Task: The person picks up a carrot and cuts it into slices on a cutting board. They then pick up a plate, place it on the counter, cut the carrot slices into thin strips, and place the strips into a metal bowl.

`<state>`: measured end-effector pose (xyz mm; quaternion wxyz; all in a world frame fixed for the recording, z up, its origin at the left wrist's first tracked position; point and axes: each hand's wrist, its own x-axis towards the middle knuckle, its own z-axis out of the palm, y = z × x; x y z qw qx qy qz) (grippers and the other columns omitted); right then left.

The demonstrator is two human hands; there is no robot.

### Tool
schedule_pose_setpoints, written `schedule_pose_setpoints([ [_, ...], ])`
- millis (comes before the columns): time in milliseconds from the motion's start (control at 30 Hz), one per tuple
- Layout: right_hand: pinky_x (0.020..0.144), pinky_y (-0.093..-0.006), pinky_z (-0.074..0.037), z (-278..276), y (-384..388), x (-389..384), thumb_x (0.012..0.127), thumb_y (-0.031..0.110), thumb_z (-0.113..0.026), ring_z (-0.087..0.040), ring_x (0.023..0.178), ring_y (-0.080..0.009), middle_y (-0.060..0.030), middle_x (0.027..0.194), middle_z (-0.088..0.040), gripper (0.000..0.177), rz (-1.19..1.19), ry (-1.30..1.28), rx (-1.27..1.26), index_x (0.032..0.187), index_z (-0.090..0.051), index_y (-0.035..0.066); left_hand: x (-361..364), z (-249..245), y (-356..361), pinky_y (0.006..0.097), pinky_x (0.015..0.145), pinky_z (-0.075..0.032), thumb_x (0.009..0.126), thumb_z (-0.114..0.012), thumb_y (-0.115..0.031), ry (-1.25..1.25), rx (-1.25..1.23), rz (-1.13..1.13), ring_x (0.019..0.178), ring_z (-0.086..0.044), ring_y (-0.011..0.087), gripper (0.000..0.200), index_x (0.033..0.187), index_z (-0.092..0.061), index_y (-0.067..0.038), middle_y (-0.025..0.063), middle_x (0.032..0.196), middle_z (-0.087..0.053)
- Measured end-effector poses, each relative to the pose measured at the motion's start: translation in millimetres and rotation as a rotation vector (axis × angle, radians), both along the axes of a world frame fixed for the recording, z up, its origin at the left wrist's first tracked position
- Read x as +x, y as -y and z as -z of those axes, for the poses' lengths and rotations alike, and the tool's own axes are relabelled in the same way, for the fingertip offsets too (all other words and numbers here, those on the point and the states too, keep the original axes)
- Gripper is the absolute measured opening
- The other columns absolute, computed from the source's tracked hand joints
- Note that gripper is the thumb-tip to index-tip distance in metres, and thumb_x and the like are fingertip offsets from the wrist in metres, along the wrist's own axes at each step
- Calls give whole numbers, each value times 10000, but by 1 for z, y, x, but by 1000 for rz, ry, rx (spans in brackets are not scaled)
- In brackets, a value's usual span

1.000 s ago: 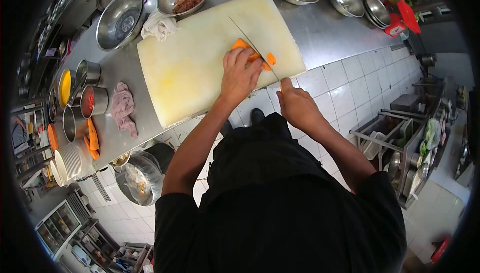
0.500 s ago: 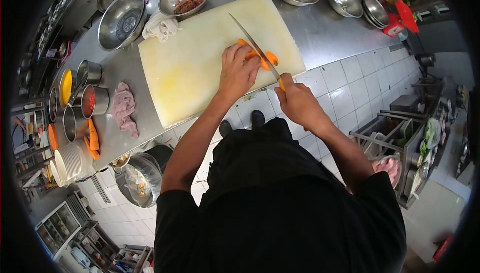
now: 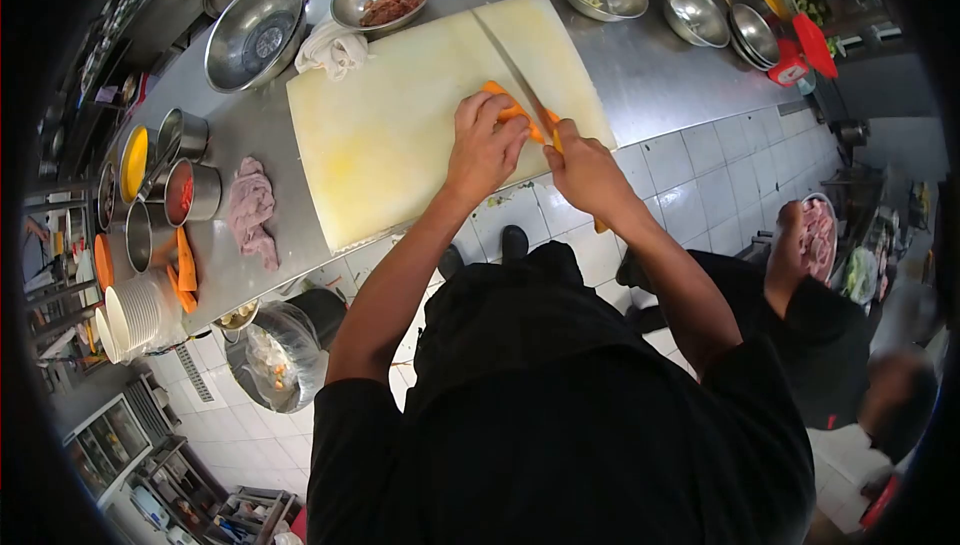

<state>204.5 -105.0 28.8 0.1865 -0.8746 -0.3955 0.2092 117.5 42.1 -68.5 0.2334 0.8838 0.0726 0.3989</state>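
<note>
My left hand (image 3: 485,150) is closed over a peeled orange carrot (image 3: 508,100), its fingertips bent and pressing it down near the front right part of the white cutting board (image 3: 380,145). In my right hand (image 3: 592,177) is a long kitchen knife (image 3: 510,63), gripped by its yellow-orange handle. The blade slants away across the board, its tip pointing to the far edge. The part of the blade nearest the handle passes right beside the carrot and my left fingertips. Some of the carrot is hidden under my fingers.
Behind the board stand a bowl of dark meat (image 3: 390,8), a wide steel bowl (image 3: 235,50) and a white cloth (image 3: 332,50). Whole carrots (image 3: 186,263) and steel pots (image 3: 203,193) are at left. A person (image 3: 810,330) beside me at right has a hand at a bowl of pink meat (image 3: 820,235).
The knife's handle end has come nearer the carrot and my left hand. A person has come into view at right, with the pink meat bowl now higher up. The view has shifted slightly.
</note>
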Motion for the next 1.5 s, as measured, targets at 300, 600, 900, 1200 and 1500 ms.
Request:
schedule_pose_setpoints([
  [300,833,-593,-492,-18,16,-18,1022,194,-529,-637,918,-540,-350,905,-658,290,33,-157,-75,1169,-437,-38,-1,1,1,469,1007,-411,809,-750,-91,16,-20,12,1201,-480,330,143,941,-695,-98,80,1189,-573],
  [600,872,-566,-499,14,-5,-5,1010,176,-518,-641,973,-517,-337,916,-669,286,-16,-64,-56,1149,-465,-68,0,2,-1,462,1010,-426,804,-731,-46,9,-21,7,1201,-485,342,157,951,-699,-94,89,1207,-572],
  [900,796,-569,-496,-22,3,-6,1011,208,-561,-640,896,-545,-348,881,-657,335,46,-132,-63,1202,-434,-36,-1,3,0,464,959,-467,799,-770,-28,58,-84,-46,1167,-503,376,184,965,-700,-66,124,1190,-581],
  [1200,784,-573,-493,-6,14,-11,1015,187,-555,-642,868,-540,-345,845,-655,297,2,-97,-25,1148,-431,-49,-1,2,2,463,966,-458,789,-772,-20,46,-55,-48,1169,-494,381,202,971,-699,-67,120,1194,-580],
  [1500,872,-560,-506,12,-6,2,1000,167,-545,-654,960,-517,-363,925,-660,328,-31,-160,-129,1181,-448,-90,-1,4,3,468,973,-456,791,-756,-27,29,-88,-50,1189,-474,386,186,959,-692,-76,121,1220,-551],
])
